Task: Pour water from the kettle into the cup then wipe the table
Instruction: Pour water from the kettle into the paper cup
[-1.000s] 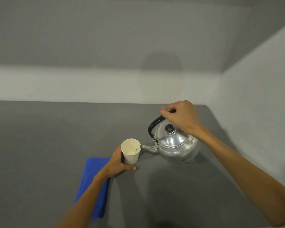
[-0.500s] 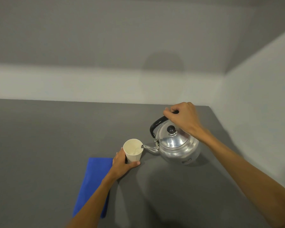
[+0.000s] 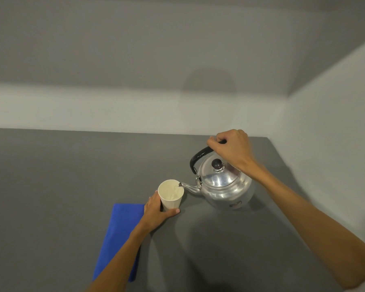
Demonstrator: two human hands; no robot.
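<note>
A shiny metal kettle [image 3: 223, 187] with a black handle and lid knob is tilted left, its spout over the rim of a white paper cup [image 3: 170, 194]. A thin stream of water runs from the spout into the cup. My right hand [image 3: 232, 149] grips the kettle's black handle from above. Around the cup's lower left side my left hand [image 3: 157, 211] is wrapped, holding it upright on the grey table [image 3: 51, 186]. A folded blue cloth [image 3: 119, 232] lies flat on the table left of the cup, partly under my left forearm.
The table's far edge meets a pale wall, and its right edge runs close to a white side wall just beyond the kettle.
The kettle has come slightly nearer the cup and tipped a little more, and water now shows inside the cup. Both hands keep their holds.
</note>
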